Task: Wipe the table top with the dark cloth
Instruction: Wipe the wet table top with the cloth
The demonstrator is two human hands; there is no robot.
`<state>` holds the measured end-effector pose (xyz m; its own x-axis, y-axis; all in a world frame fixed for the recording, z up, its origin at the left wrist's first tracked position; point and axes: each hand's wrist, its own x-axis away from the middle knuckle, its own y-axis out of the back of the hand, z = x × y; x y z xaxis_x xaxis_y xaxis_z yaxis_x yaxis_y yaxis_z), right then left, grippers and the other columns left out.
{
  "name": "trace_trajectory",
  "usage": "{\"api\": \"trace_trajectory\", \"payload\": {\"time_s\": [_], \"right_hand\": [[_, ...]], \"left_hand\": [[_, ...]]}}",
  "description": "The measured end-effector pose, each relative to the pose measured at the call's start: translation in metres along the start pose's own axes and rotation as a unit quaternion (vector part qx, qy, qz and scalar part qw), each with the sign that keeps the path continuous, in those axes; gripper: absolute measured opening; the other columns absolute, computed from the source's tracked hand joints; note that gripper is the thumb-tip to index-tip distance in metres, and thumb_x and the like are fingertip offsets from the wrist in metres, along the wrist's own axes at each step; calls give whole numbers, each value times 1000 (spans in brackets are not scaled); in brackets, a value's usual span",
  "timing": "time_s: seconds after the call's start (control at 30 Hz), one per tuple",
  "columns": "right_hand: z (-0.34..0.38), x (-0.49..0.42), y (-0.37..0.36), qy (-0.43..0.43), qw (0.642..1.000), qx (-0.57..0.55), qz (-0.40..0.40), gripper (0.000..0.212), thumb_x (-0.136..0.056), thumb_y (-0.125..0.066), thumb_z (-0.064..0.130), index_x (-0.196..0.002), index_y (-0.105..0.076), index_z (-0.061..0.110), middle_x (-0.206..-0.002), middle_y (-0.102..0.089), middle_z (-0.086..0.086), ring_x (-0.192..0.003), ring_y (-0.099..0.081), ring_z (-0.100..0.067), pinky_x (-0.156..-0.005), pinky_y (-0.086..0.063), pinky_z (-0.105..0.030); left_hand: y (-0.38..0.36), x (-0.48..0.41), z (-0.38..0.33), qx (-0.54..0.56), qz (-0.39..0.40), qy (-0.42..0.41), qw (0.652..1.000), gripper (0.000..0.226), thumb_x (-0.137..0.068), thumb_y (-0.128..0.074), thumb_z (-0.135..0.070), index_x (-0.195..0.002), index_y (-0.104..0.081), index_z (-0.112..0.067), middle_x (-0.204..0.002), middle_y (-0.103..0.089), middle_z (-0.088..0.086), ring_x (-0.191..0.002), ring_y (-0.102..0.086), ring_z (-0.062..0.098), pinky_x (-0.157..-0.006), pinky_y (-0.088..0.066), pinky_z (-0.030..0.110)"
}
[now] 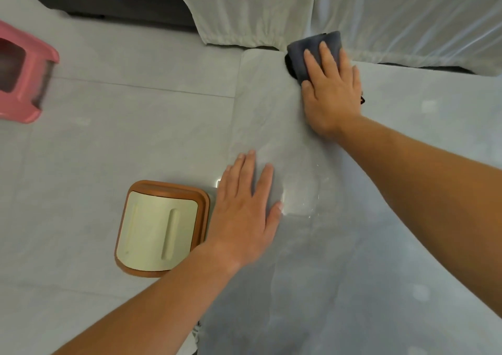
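Observation:
The dark grey cloth [309,47] lies folded at the far corner of the pale grey table top [394,191]. My right hand [330,93] presses flat on the cloth, fingers spread over it, covering its near half. My left hand [245,210] rests flat on the table's left edge with the fingers apart and nothing in it. A shiny wet patch [300,191] shows on the table just right of the left hand.
A brown bin with a cream lid [160,229] stands on the tiled floor beside the table's left edge. A pink plastic stool [21,74] sits at the far left. White sheeting [380,9] drapes over furniture behind the table.

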<state>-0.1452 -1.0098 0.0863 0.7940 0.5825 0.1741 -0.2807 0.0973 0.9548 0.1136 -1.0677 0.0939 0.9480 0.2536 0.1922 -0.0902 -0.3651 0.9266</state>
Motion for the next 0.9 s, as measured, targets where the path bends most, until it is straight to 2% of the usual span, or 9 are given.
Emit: {"api": "trace_trajectory", "payload": {"time_s": [0.07,0.23,0.3,0.4,0.47,0.63,0.7,0.83,0.9], "right_hand": [[19,6,-6,36,999,14,6,57,-105,-25,40,-160,-14,30,-170,-3,0,-155,4,-33,-124,2,-50],[19,28,-4,237,968,45,64,56,-104,-27,40,-159,-21,28,-169,-11,-2,-155,-2,-33,-124,-3,-49],[18,8,0,218,973,38,57,57,-103,-27,40,-159,-22,28,-169,-11,-2,-155,-3,-33,-124,-7,-50],[43,-15,-8,93,995,18,11,55,-106,-26,39,-160,-16,29,-169,-6,0,-155,1,-31,-125,-2,-49],[61,-6,-16,86,996,18,-4,55,-106,-25,39,-160,-15,29,-169,-6,-1,-155,2,-31,-125,1,-47],[27,40,-7,303,948,63,72,55,-105,-29,39,-159,-23,28,-168,-13,0,-155,-3,-29,-125,-2,-45],[8,28,0,275,956,67,69,55,-105,-30,38,-159,-22,28,-168,-12,1,-155,-3,-29,-125,-4,-47],[16,18,0,90,996,19,16,55,-106,-29,36,-159,-19,27,-169,-9,-2,-155,0,-31,-124,-3,-51],[27,43,-8,124,992,22,12,56,-104,-30,35,-159,-21,26,-169,-11,-2,-155,-2,-33,-124,-4,-52]], "left_hand": [[-3,4,0,-11,7,0,1000,65,-100,-32,-47,-156,-23,-13,-165,-5,20,-153,2,33,-123,-5,48],[-3,3,-1,-21,11,5,1000,66,-102,-25,-49,-158,-12,-16,-166,5,16,-153,12,29,-123,2,46],[-4,5,1,-16,13,2,1000,65,-102,-27,-48,-158,-12,-16,-167,5,16,-153,12,28,-123,2,46],[-6,5,5,-9,13,-4,1000,66,-102,-29,-47,-158,-13,-17,-167,4,15,-153,12,28,-124,1,46],[-8,5,7,-15,17,-10,1000,66,-102,-29,-47,-159,-10,-17,-167,6,15,-153,13,27,-124,0,47],[-2,5,6,-37,35,-6,999,69,-102,-22,-49,-159,-2,-17,-165,14,16,-151,19,28,-124,2,47],[1,8,2,-28,33,2,999,68,-100,-22,-49,-158,-9,-16,-166,9,17,-152,14,30,-123,3,47],[2,25,-8,-5,26,-2,1000,64,-100,-25,-49,-154,-26,-14,-166,-5,19,-153,3,31,-123,-5,48],[-1,37,-11,-2,32,-7,999,63,-101,-27,-49,-153,-28,-14,-165,-8,18,-154,1,31,-123,-8,49]]}}
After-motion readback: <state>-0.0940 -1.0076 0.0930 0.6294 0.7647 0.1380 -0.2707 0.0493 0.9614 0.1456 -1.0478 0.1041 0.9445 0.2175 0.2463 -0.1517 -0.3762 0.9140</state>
